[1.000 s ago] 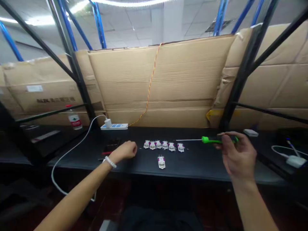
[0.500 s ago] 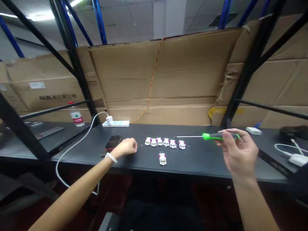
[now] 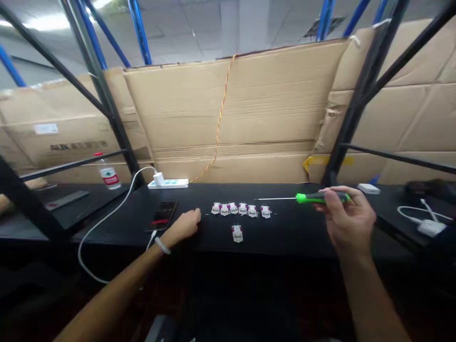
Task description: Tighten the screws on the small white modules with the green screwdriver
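Observation:
My right hand (image 3: 347,216) is closed around the dark and green handle of a screwdriver (image 3: 306,197). Its thin metal shaft points left, roughly level, towards a row of small white parts. My left hand (image 3: 187,223) rests on the table in a loose fist; nothing shows in it. Several small white and purple parts, which look like little switches or housings (image 3: 242,209), stand in a row between my hands. One more white part (image 3: 237,233) lies in front of the row, nearer the table's front edge. Thin pins or wires lie at both ends of the row.
A dark phone (image 3: 162,216) with a white cable lies left of my left hand. Behind it is a white power strip (image 3: 169,183) with a plugged-in charger. A water bottle (image 3: 109,175) stands at the far left. Rack posts (image 3: 351,104) and cardboard (image 3: 270,104) enclose the black table (image 3: 285,237).
The whole view has shifted slightly and brightened. My left hand has turned a little on the table, showing more of the phone. The right hand still grips the screwdriver in much the same pose.

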Demonstrator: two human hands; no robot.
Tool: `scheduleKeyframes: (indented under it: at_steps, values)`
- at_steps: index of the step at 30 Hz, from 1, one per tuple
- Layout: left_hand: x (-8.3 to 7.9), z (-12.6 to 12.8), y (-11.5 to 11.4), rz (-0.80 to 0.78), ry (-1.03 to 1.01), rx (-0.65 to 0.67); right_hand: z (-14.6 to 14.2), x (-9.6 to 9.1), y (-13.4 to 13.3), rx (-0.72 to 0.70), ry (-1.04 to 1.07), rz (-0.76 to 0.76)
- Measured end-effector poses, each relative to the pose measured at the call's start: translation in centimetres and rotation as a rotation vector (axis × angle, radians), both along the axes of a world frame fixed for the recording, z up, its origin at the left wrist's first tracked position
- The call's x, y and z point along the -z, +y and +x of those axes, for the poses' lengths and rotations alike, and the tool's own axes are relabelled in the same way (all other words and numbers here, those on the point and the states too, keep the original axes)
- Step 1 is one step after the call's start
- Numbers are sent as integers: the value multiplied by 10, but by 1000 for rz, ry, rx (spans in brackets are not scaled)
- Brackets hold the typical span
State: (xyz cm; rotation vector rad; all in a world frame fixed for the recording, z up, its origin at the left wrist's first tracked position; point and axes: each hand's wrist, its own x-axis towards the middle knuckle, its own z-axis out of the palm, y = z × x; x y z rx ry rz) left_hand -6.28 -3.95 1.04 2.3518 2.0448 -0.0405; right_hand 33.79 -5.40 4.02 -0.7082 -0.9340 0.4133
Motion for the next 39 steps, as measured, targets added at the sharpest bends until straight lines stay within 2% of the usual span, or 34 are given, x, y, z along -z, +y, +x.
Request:
scheduleKeyframes:
  at_steps: [2,5,8,11,15,22,34,39]
  values:
    - [4,0,-5,43,-57,14,0,-1,0,1,0,-8]
    - [11,8,-15,144,-269,60,0,-2,-1,-15,-2,-20]
    - [15,26,-24,201,-491,145,1,-1,-1,-30,1,-9]
    - [17,48,-31,239,-630,199,2,-1,-1,-33,1,-8]
    - [18,68,-35,254,-720,238,3,-1,-2,-24,0,-2]
    - [22,78,-37,191,-914,230,3,-1,-2,-20,-1,-6]
    - [29,89,-38,176,-928,247,3,-3,-2,-48,23,7]
    - [34,89,-36,220,-871,316,2,-3,-1,-35,19,-7]
